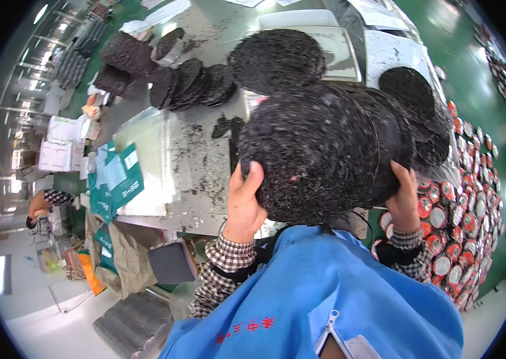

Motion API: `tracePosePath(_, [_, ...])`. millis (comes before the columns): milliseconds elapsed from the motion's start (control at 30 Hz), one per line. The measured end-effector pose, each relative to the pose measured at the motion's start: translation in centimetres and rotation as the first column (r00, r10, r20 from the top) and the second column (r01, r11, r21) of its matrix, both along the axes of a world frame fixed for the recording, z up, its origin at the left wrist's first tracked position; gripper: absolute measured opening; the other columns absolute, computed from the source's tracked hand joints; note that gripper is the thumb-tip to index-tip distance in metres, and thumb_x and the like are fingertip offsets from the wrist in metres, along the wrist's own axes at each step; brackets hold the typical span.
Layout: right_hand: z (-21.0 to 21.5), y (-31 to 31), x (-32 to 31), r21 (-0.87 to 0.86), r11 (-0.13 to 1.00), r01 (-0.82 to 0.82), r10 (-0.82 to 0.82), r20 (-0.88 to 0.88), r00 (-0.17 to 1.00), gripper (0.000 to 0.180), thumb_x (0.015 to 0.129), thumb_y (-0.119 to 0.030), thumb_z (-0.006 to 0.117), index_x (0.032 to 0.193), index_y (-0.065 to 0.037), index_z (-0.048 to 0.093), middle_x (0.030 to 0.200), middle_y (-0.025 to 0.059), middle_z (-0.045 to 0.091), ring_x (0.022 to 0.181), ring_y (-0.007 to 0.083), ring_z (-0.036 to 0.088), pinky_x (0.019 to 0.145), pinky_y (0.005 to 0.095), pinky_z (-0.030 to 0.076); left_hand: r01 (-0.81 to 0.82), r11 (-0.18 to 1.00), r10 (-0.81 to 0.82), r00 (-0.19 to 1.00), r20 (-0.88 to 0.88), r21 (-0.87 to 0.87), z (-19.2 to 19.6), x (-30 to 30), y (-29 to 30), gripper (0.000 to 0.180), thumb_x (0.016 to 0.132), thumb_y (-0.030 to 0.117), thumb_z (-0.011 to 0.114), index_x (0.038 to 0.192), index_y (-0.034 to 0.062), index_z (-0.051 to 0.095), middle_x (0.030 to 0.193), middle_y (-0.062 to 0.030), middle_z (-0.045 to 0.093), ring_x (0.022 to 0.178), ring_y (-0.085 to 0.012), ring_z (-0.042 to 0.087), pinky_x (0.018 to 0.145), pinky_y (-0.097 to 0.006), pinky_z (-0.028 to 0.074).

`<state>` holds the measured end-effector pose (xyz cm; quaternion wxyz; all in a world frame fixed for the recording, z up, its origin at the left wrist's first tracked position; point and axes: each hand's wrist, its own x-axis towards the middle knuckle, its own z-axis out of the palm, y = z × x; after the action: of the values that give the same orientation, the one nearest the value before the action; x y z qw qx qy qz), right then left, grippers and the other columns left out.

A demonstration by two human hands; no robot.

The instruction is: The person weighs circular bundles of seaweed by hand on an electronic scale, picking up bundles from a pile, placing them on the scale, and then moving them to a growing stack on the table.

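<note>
Black stack (310, 152) is being gripped between left hand (245, 200) and right hand (406, 197) over the table's (202, 224) near side, so gathering is looking partly done, with fanned discs (190, 84) and another pile (407, 93) lying beyond, apparently left to do.

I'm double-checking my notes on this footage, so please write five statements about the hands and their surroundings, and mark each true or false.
1. The left hand and right hand both hold the stack of dark round sheets. True.
2. Blue boxes are heaped at the person's right. False: red-and-white round packages are heaped there.
3. Teal packets lie left of the stack. True.
4. The left hand hangs free at the person's side. False: it grips the stack, with its thumb on the near face.
5. The person's forearms are bare. False: checked sleeves cover them.
</note>
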<state>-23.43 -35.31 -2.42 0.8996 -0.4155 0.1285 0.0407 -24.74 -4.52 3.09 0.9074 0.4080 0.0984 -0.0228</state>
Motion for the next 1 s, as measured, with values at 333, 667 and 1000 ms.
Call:
tracePosePath(333, [6.2, 1.0, 1.0, -0.220, 0.974, -0.056, 0.079, 0.100, 0.992, 0.054, 0.076, -0.002, 0.070, 0.127, 0.003, 0.052, 0.115, 0.0109, 0.065, 0.101, 0.0200, 0.064, 0.091, 0.0341, 0.052, -0.598, 0.274, -0.537, 0.555, 0.635, 0.754, 3.6, 7.2, -3.0, 0.038, 0.072, -0.006, 0.072, 0.107, 0.0075, 0.071, 0.105, -0.0085, 0.063, 0.092, -0.0254, 0.060, 0.077, -0.035, 0.051])
tracePosePath(667, [7.9, -0.7, 5.9, -0.256, 0.938, -0.234, 0.267, 0.103, 0.958, 0.060, 0.073, -0.007, 0.071, 0.128, 0.005, 0.052, 0.117, 0.0095, 0.064, 0.103, 0.0173, 0.061, 0.093, 0.0326, 0.048, -0.332, 0.177, -0.886, 0.355, 0.297, 0.926, 5.6, 14.4, -3.4, 0.016, 0.075, 0.000, 0.069, 0.090, 0.0060, 0.068, 0.084, -0.0061, 0.061, 0.078, -0.0243, 0.064, 0.067, -0.034, 0.053])
tracePosePath(1000, [5.7, -1.7, 10.1, -0.230, 0.948, -0.218, 0.243, 0.082, 0.967, 0.057, 0.075, -0.005, 0.070, 0.128, 0.004, 0.052, 0.117, 0.0096, 0.064, 0.103, 0.0171, 0.062, 0.093, 0.0321, 0.050, 0.037, 0.182, -0.781, 0.612, 0.121, 0.983, 4.5, 17.5, -4.0, 0.008, 0.082, -0.009, 0.058, 0.085, -0.0009, 0.060, 0.085, -0.0071, 0.063, 0.075, -0.0162, 0.065, 0.069, -0.027, 0.052])
